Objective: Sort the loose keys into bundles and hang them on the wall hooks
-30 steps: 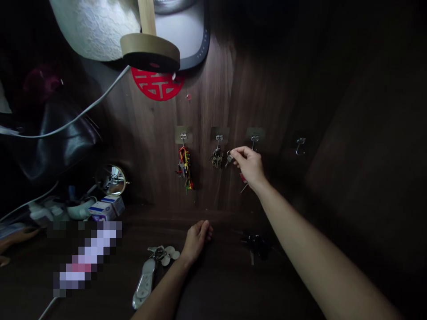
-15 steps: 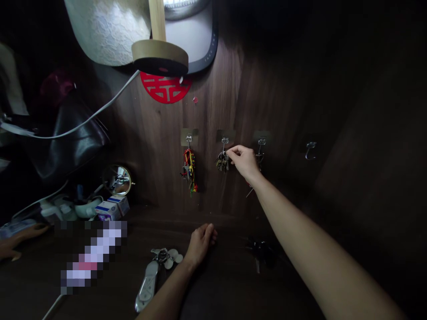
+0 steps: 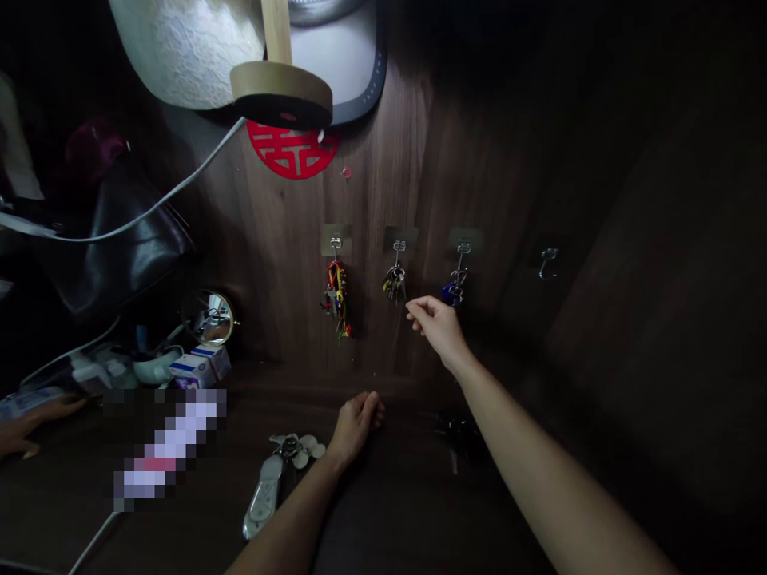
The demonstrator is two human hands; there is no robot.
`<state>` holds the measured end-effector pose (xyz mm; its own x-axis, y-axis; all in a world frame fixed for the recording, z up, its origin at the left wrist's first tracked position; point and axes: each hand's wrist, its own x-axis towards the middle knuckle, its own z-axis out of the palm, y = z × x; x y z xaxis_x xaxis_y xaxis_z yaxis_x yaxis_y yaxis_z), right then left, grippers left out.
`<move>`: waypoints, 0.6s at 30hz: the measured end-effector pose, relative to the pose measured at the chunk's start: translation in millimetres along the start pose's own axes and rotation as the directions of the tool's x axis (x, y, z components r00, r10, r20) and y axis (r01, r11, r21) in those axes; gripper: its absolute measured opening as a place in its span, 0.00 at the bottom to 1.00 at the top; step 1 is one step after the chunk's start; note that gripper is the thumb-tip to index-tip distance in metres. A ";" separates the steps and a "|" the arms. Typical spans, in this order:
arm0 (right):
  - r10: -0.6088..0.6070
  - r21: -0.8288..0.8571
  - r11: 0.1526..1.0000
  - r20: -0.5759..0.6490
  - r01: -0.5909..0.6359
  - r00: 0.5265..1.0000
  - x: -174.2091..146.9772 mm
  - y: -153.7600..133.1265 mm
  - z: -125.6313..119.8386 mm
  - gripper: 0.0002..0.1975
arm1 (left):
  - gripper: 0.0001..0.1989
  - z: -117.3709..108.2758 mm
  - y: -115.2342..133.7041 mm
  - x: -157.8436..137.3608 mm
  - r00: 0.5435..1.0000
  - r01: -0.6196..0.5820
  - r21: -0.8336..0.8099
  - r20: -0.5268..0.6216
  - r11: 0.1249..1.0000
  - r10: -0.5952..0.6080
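Brown wood panel (image 3: 288, 263) stood right in front of us, and we had our right hand (image 3: 410, 306) up near it, thumb and forefinger pinched together, other fingers curled in. The keys (image 3: 394, 284) hung from the second hook (image 3: 399, 247) from the left, just above and to the left of those fingertips. The lowest key came down super close to them, and honestly we couldn't tell if they touched. Another bunch (image 3: 458, 286) with something blue on it hung from the third hook (image 3: 463, 251), just above that same hand. Well off to the left we had the braided cord (image 3: 340, 299) in red, yellow and green, hanging from the first hook (image 3: 335, 243). Our left hand (image 3: 356, 423) rested on the tabletop (image 3: 407, 511), closed in a loose fist, well below the keys. Beside that forearm lay a grey fob (image 3: 264, 495) with pale round tags (image 3: 307, 450). Some dark keys (image 3: 460, 439) sat near our right forearm, too dim to make out properly.
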<state>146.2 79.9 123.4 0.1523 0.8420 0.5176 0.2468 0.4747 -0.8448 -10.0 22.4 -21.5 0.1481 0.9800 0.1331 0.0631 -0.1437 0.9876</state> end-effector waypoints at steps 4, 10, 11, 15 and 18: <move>0.090 0.020 0.996 0.013 -0.090 0.996 -39.2 22.1 -6.4 0.15 | 0.24 -0.8 1.4 -3.1 1.000 -0.010 0.036 0.017 0.999 0.009; 0.183 -0.086 0.980 0.048 -0.178 0.982 -102.9 62.2 -20.3 0.16 | 0.20 -3.0 1.9 -11.9 0.979 -0.190 0.295 0.132 0.936 0.158; 0.180 -0.112 0.979 0.058 -0.173 0.982 -112.0 67.9 -22.7 0.16 | 0.20 -3.2 2.8 -13.7 0.969 -0.234 0.348 0.165 0.908 0.186; 0.130 -0.230 0.967 0.096 -0.105 0.987 -138.6 84.5 -28.0 0.14 | 0.17 -3.6 7.5 -19.7 0.931 -0.347 0.500 0.283 0.794 0.229; 0.074 -0.339 0.940 0.136 -0.024 0.988 -148.0 90.0 -25.3 0.12 | 0.14 -3.3 9.4 -22.5 0.915 -0.388 0.569 0.336 0.725 0.225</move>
<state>170.1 -8.5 -25.8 0.0383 0.9018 0.4305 0.5531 0.3397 -0.7607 -16.0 -0.6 -15.0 0.4812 0.8175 0.3163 0.5503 -0.5626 0.6170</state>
